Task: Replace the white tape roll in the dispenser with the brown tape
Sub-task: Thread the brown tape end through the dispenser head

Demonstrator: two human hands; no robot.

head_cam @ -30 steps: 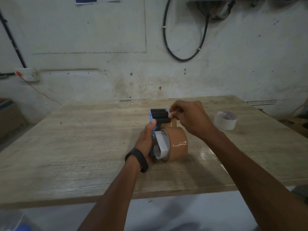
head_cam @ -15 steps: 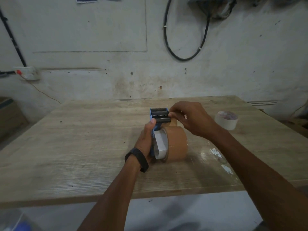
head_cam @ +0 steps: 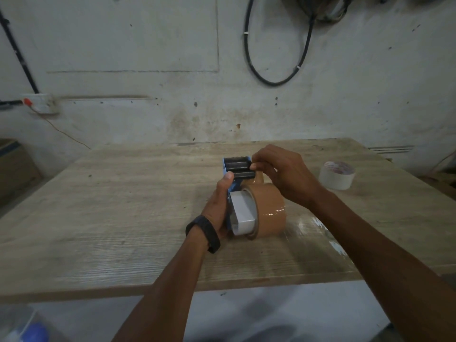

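A blue tape dispenser with black rollers rests on the wooden table, and a brown tape roll sits on its white hub. My left hand grips the dispenser's left side, thumb up by the rollers. My right hand reaches over the roll and pinches the free end of the brown tape at the rollers. The white tape roll lies apart on the table to the right.
The table's near edge runs across below my forearms. A stained wall stands right behind the table with a hanging black cable and a socket. A cardboard box sits at the left.
My right hand's fingers have shifted slightly along the rollers with the tape end. The dispenser and left hand have stayed in place.
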